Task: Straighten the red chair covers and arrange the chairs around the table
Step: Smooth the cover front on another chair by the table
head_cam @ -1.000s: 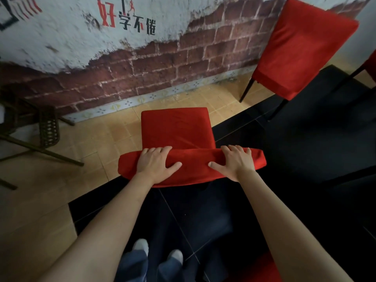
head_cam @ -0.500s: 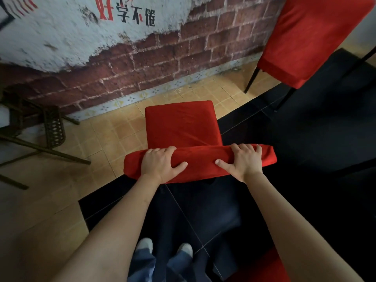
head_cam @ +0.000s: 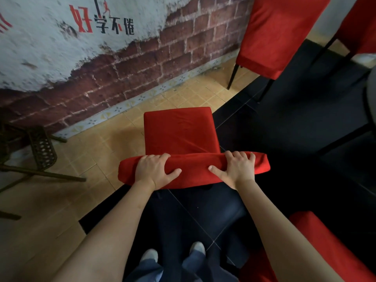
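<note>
A chair in a red cover stands right in front of me, seen from above and behind; its seat [head_cam: 179, 131] faces the brick wall and its backrest top [head_cam: 195, 171] runs left to right. My left hand [head_cam: 154, 170] grips the left part of the backrest top, fingers curled over the far edge and thumb on the near side. My right hand [head_cam: 237, 169] grips the right part the same way. A second red-covered chair [head_cam: 274, 33] stands at the upper right. Part of a third red cover [head_cam: 313, 247] shows at the lower right.
A painted brick wall [head_cam: 142, 64] with a tiled skirting runs behind the chair. A dark wicker stand with metal legs [head_cam: 38, 151] sits at the left. The floor is tan tile at the left and black tile [head_cam: 305, 123] at the right. My shoes [head_cam: 175, 255] show at the bottom.
The chair has shifted slightly to the right along with both hands, which keep the same grip on the backrest. The view has tilted, bringing the lower right red cover into sight.
</note>
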`<state>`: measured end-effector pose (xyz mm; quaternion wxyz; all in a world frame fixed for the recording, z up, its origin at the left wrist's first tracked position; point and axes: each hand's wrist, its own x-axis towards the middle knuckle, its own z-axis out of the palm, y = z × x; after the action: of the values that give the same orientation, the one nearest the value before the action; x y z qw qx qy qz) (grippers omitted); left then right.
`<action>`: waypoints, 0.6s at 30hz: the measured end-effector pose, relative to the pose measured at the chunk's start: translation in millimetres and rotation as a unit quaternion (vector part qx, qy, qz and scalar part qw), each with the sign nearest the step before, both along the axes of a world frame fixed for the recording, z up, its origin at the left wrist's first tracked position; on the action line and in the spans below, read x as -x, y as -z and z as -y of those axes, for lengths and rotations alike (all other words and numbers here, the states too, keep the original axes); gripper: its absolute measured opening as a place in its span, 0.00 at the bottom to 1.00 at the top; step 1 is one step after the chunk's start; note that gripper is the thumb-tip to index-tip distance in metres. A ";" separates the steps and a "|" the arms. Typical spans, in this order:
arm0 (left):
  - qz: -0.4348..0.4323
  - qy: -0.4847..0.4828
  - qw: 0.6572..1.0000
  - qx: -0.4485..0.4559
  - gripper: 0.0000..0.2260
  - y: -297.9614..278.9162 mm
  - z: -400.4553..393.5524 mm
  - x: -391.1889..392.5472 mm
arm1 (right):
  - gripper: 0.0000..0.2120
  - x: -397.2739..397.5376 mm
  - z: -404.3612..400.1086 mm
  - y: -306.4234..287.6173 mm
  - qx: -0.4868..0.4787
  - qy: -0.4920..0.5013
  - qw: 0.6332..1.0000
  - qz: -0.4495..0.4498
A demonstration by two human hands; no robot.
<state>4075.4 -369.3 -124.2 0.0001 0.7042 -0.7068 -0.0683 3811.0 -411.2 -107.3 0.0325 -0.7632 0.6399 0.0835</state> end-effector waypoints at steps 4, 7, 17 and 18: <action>-0.005 0.030 0.999 0.009 0.39 -0.7 -7.9 -15.9 | 0.52 -15.5 -26.5 1.3 0.002 0.038 0.999 -0.003; -0.011 0.063 0.998 0.023 0.40 -0.6 -14.1 -28.2 | 0.52 -27.5 -46.7 1.9 0.007 0.071 0.997 -0.003; 0.000 0.154 0.988 0.031 0.35 2.4 -28.0 -56.5 | 0.48 -58.0 -116.2 0.8 0.002 0.162 0.987 -0.003; -0.001 0.159 0.987 0.034 0.35 2.4 -29.3 -57.8 | 0.48 -59.8 -121.6 0.9 0.005 0.168 0.986 -0.001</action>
<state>4133.2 -340.0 -126.6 0.0138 0.5825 -0.8115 -0.0437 3870.7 -289.5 -108.2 0.0414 -0.6453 0.7592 0.0743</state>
